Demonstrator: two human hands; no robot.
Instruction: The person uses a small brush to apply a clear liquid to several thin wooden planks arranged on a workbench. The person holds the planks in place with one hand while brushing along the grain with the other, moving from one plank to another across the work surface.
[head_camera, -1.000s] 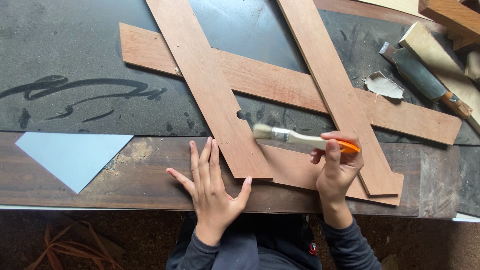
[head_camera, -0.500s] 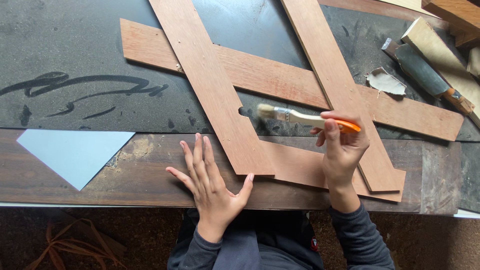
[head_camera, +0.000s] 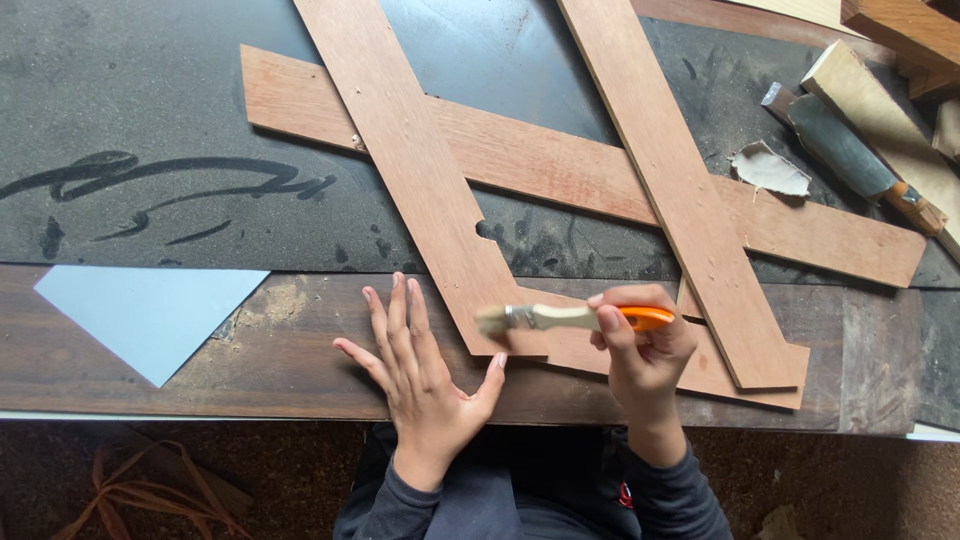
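Left hand (head_camera: 425, 385): laid flat on the brown front strip of the surface (head_camera: 300, 375), palm down, fingers spread, grip released and holding nothing. The thumb tip lies just beside the lower end of the left diagonal board (head_camera: 420, 180).

Right hand (head_camera: 640, 350): grip clenched around the orange handle of a small paintbrush (head_camera: 570, 318). The brush lies roughly level, bristles pointing left and resting over the lower end of the left diagonal board, where it crosses the lowest board piece (head_camera: 640, 365).

Left of the hands, a pale blue triangular sheet (head_camera: 145, 310) lies flat on the surface.

Further back, the right diagonal board (head_camera: 680, 190) and a long crosswise board (head_camera: 560, 165) overlap the left one on a dark, dusty sheet (head_camera: 130, 120) with black smears.

Far right: a torn scrap of pale paper (head_camera: 768, 168), a wide-bladed tool with a wooden handle (head_camera: 850, 155), and light wooden blocks (head_camera: 900, 30) at the edge.
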